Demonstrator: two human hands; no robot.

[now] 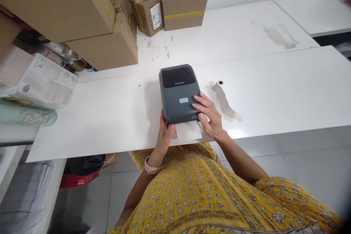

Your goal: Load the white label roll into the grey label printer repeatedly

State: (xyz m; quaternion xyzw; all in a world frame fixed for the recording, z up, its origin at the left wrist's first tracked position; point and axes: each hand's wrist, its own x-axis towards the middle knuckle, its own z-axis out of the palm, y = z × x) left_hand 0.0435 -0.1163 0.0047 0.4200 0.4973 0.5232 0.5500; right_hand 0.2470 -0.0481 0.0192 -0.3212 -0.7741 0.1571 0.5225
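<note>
A dark grey label printer (pixel 179 97) with a black window and a light blue button stands on the white table (pixel 115 117). White paper (pixel 189 131) sticks out from its near edge. My left hand (pixel 164 135) grips the printer's near left corner, thumb in front and fingers along the side. On the near right corner lies my right hand (pixel 210 115), its thumb at the front edge and its fingers spread over the top. To the right of the printer is a small paper roll (pixel 220 83) with a curled strip trailing toward me.
Large cardboard boxes (pixel 106 47) are stacked at the back left. Two smaller taped boxes, one with a label (pixel 148 12) and one plain (pixel 183 3), stand against the wall. A white package (pixel 52 76) and a green cylindrical item (pixel 30 113) lie at the far left.
</note>
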